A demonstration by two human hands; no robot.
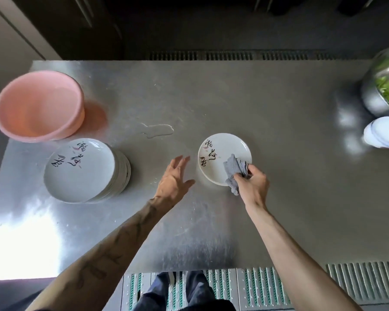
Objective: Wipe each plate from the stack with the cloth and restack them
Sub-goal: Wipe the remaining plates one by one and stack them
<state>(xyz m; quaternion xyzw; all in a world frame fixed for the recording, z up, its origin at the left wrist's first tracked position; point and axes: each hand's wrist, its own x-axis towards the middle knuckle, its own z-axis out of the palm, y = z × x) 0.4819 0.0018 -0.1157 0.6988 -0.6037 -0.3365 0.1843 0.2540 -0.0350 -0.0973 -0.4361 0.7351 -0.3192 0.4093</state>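
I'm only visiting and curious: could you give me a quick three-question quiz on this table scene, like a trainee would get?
1. True or false: the left hand holds nothing.
2. Which hand grips the grey cloth on the single plate?
3. The plate stack stands nearest to: A the pink basin, B the bowl of greens, C the single plate.
Key: 1 true; 2 the right hand; 3 A.

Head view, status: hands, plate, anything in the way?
Left hand open, beside the lone plate. Right hand grips cloth on that plate. Stack waits left; small puddle beyond, not in the way.
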